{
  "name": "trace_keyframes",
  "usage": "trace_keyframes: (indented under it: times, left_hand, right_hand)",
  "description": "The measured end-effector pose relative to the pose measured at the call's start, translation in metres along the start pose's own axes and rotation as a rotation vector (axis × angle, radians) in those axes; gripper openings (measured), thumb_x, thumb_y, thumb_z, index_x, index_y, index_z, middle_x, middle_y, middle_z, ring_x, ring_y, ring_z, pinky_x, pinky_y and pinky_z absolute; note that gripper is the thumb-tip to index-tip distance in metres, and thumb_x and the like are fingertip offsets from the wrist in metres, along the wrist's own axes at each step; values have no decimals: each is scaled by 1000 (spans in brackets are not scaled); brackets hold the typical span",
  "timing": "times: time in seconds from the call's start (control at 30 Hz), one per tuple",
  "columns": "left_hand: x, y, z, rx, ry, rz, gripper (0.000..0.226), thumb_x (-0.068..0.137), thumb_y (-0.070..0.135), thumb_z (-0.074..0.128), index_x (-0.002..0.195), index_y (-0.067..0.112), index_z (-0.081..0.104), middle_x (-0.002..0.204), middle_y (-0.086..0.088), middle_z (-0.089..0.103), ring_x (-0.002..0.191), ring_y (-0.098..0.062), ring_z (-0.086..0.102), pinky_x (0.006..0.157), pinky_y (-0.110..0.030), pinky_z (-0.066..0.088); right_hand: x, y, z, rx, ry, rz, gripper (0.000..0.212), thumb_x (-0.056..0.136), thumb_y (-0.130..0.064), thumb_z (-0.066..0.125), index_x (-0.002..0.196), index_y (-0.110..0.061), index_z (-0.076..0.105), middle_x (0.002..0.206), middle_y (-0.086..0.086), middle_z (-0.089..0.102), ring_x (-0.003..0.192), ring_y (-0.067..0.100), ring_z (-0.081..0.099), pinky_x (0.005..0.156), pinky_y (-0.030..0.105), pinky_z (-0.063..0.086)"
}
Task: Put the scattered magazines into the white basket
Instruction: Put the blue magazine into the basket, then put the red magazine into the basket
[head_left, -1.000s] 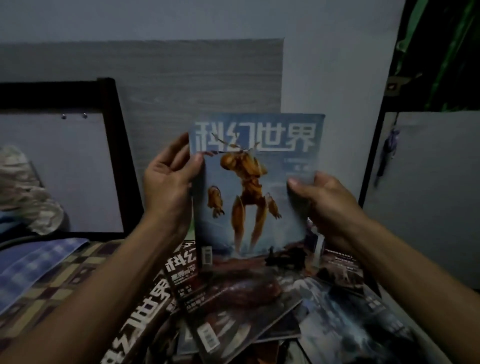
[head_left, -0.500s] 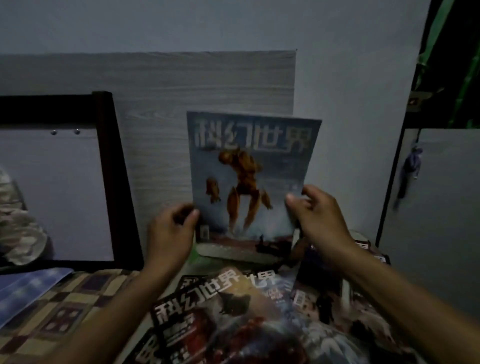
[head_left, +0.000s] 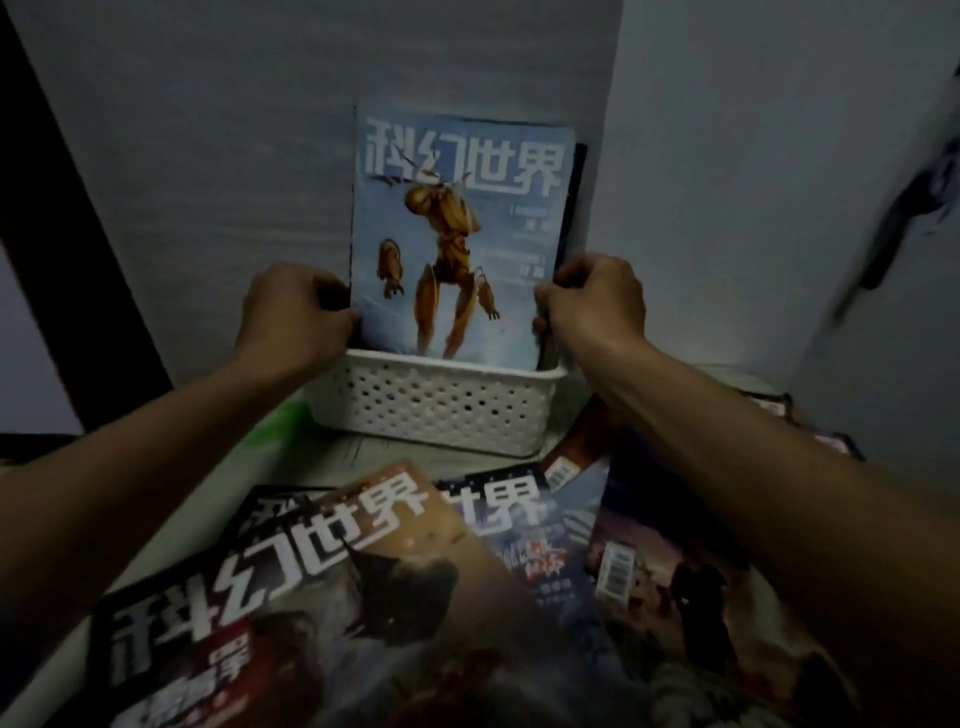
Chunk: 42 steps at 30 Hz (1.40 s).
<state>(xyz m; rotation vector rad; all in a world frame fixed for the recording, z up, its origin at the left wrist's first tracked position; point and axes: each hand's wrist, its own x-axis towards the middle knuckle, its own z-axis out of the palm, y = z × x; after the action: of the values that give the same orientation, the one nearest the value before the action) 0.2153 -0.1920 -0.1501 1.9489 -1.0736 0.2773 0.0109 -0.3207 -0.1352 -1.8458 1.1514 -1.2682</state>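
Standing upright, long axis 12-to-6, blue magazine (head_left: 457, 234) has its bottom edge inside white basket (head_left: 436, 405). Left hand (head_left: 293, 317) pinches its edge at 9 o'clock, right hand (head_left: 592, 304) at 3, both equally near. Other magazines (head_left: 363, 597) lie scattered at 6, outside the basket; a dark mag seems to stand behind the blue one

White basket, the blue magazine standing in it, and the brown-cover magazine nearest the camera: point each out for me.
white basket (head_left: 431, 402): head view, on its perforated front wall.
blue magazine (head_left: 457, 208): head view, on the cover's orange robot figure.
brown-cover magazine (head_left: 332, 587): head view, middle of its cover below the title.
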Motion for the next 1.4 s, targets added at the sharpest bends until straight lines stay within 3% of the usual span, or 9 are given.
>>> trace_keyframes:
  times: [0.13, 0.37, 0.5, 0.63, 0.8, 0.9, 1.0, 1.17, 1.4]
  left_hand:
    - [-2, -4, 9, 32, -26, 63, 45, 93, 30, 53, 138, 28, 47, 129, -8, 64, 108, -30, 63, 85, -36, 46]
    - [-42, 9, -22, -247, -167, 5, 56, 91, 24, 64, 142, 20, 42, 147, -6, 44, 125, -17, 49, 95, -31, 40]
    - [-99, 9, -78, -135, -1, 73, 23, 88, 24, 61, 110, 30, 61, 102, 2, 65, 89, -16, 63, 75, -29, 48]
    - [-168, -1, -132, 436, -193, 97, 13, 86, 41, 58, 89, 29, 63, 75, 0, 67, 77, -26, 65, 60, -30, 40]
    - [-225, 5, -153, 383, -459, -77, 25, 81, 61, 57, 97, 42, 48, 91, 14, 62, 71, -4, 52, 57, -25, 38]
    - [-229, 23, -163, -311, -405, -524, 48, 76, 37, 78, 113, 37, 47, 92, 8, 66, 72, -9, 64, 57, -25, 49]
    - [-236, 44, -169, -835, -508, -859, 37, 83, 8, 70, 119, 6, 61, 91, -14, 76, 72, -26, 73, 59, -32, 59]
    - [-254, 76, -163, -783, -513, -571, 36, 83, -8, 61, 103, 22, 66, 83, -2, 78, 76, -20, 76, 59, -30, 60]
    - [-214, 75, -172, -925, -157, -224, 43, 85, -2, 66, 98, 39, 69, 96, 7, 77, 88, -10, 74, 63, -21, 57]
  right_hand:
    - [-11, 6, 1, -64, -6, -34, 39, 80, -14, 69, 108, -22, 42, 110, -2, 53, 90, 16, 53, 58, 19, 36]
    - [-85, -11, -37, -138, -219, -242, 41, 87, -6, 60, 125, -19, 49, 125, 2, 54, 106, 13, 54, 87, 34, 50]
    - [-137, -27, -75, -368, -516, -383, 12, 91, -29, 61, 103, -27, 60, 86, -11, 63, 73, 2, 59, 58, 24, 46]
    - [-174, -46, -95, -729, -894, -212, 45, 80, -64, 62, 86, -20, 70, 85, -1, 69, 75, 15, 66, 70, 39, 57]
    - [-208, -51, -99, -856, -836, -154, 63, 68, -75, 64, 108, -26, 59, 109, 0, 64, 81, 12, 59, 63, 29, 46]
    - [-216, -48, -106, -737, -744, -8, 82, 64, -68, 72, 130, -24, 50, 127, 3, 60, 100, 21, 60, 73, 29, 44]
    - [-221, -41, -118, -497, -739, 198, 52, 65, -51, 83, 104, -24, 60, 105, -4, 62, 87, 13, 60, 69, 26, 46]
    - [-218, -39, -141, -323, -578, 286, 10, 77, -14, 77, 82, -8, 72, 76, 10, 72, 65, 18, 66, 62, 36, 56]
    - [-197, -78, -167, 111, -260, 75, 11, 85, -6, 68, 85, -16, 65, 56, -2, 67, 37, 1, 56, 33, 15, 37]
